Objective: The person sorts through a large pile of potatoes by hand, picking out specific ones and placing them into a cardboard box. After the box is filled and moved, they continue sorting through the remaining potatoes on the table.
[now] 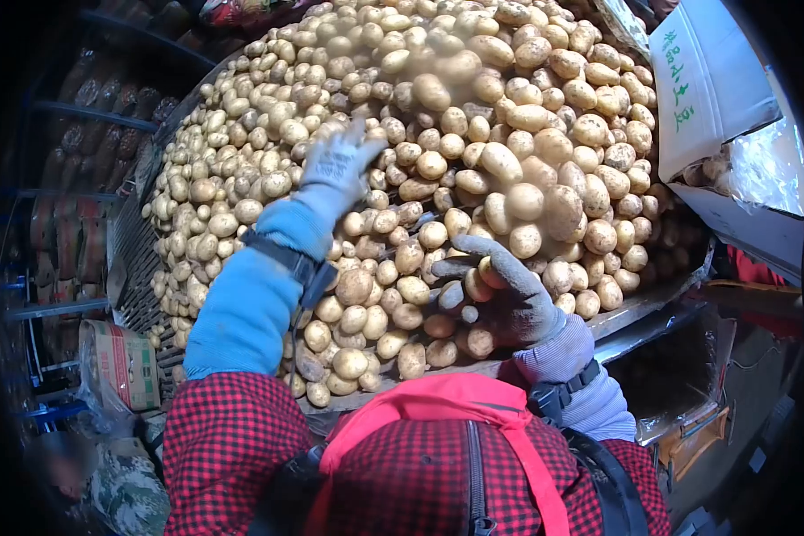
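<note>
A big heap of small yellow potatoes (473, 107) covers a slatted sorting table (134, 259). My left hand (335, 165), in a grey-blue glove over a blue sleeve, reaches out flat over the left part of the heap, fingers spread and blurred, touching the potatoes. My right hand (496, 290), in a dark grey glove, curls around a potato (484, 279) near the front edge of the heap.
An open white cardboard box (706, 80) with green writing and a plastic liner stands at the right. A printed carton (121, 362) lies low at the left. Dark racks with sacks run along the left side. The table's metal edge (639, 308) runs by my right wrist.
</note>
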A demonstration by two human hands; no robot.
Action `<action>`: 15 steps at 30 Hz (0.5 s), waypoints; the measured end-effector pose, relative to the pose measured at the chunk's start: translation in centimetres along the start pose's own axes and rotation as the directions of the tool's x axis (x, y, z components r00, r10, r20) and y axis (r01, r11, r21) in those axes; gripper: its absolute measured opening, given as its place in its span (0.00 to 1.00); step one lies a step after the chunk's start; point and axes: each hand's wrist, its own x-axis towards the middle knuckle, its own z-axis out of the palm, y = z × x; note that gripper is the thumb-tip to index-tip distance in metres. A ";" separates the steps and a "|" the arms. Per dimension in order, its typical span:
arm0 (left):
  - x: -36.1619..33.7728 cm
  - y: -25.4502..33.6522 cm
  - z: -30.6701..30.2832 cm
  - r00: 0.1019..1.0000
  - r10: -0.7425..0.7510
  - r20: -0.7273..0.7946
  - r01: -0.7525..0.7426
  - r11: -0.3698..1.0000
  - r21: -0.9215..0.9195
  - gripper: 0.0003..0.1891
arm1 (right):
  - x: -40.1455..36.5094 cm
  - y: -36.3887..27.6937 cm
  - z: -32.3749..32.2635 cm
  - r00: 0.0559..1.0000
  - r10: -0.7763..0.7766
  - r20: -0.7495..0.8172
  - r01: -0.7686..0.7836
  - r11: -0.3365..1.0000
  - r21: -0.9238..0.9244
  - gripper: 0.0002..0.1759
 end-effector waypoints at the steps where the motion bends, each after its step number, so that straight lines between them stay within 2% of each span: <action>1: 1.6 -0.9 0.0 0.997 -0.079 -0.026 0.078 0.996 -0.051 0.28 | 0.1 0.1 -0.7 1.000 -0.002 0.013 0.003 1.000 -0.008 0.34; 2: 3.1 -2.0 -0.1 0.987 -0.155 -0.052 0.149 0.984 -0.102 0.28 | 0.1 -0.3 0.3 1.000 -0.021 -0.010 0.020 0.998 -0.065 0.35; 4: 3.3 -3.7 0.9 0.959 -0.156 -0.238 0.108 0.973 -0.205 0.27 | 0.3 -0.4 -0.9 0.998 -0.026 0.053 0.030 0.996 -0.086 0.36; 5: 3.1 -4.8 2.3 0.922 -0.063 -0.382 -0.033 0.970 -0.239 0.24 | 0.3 -0.5 -1.0 0.998 -0.028 0.052 0.033 0.996 -0.082 0.36; 6: 2.3 -4.4 1.3 0.925 -0.062 -0.375 -0.031 0.971 -0.238 0.24 | 0.2 -0.6 -1.0 0.998 -0.026 0.049 0.031 0.994 -0.108 0.37; 7: 0.7 -3.8 0.5 0.959 0.091 -0.269 -0.195 0.901 -0.387 0.24 | 0.3 -0.5 -0.9 0.999 -0.019 0.045 0.025 0.991 -0.131 0.37; 8: -0.9 -2.9 -0.7 0.948 0.257 -0.186 -0.317 0.778 -0.543 0.24 | 0.3 -0.6 -0.5 0.999 -0.007 0.044 0.012 0.992 -0.125 0.37; 10: -3.0 -0.5 -1.9 0.889 0.453 0.068 -0.345 0.761 -0.550 0.26 | 0.2 -1.0 0.3 1.000 -0.009 -0.019 0.007 0.992 -0.126 0.36; 11: -4.4 0.3 -0.1 0.879 0.472 0.066 -0.401 0.806 -0.435 0.25 | 0.2 -1.0 -0.1 0.999 -0.019 0.032 0.024 0.987 -0.156 0.34; 12: -5.2 1.1 0.6 0.881 0.465 -0.089 -0.468 0.826 -0.315 0.25 | 0.3 -0.9 -0.4 0.999 -0.010 0.030 0.015 0.987 -0.161 0.34; 14: -4.3 1.0 0.3 0.914 0.389 0.117 -0.313 0.858 -0.406 0.23 | 0.4 -0.4 -1.3 0.997 -0.027 0.072 0.038 0.989 -0.146 0.32; 15: -3.9 0.8 0.0 0.914 0.389 0.112 -0.314 0.856 -0.411 0.23 | 0.3 -0.2 -1.7 0.997 -0.026 0.068 0.036 0.988 -0.152 0.32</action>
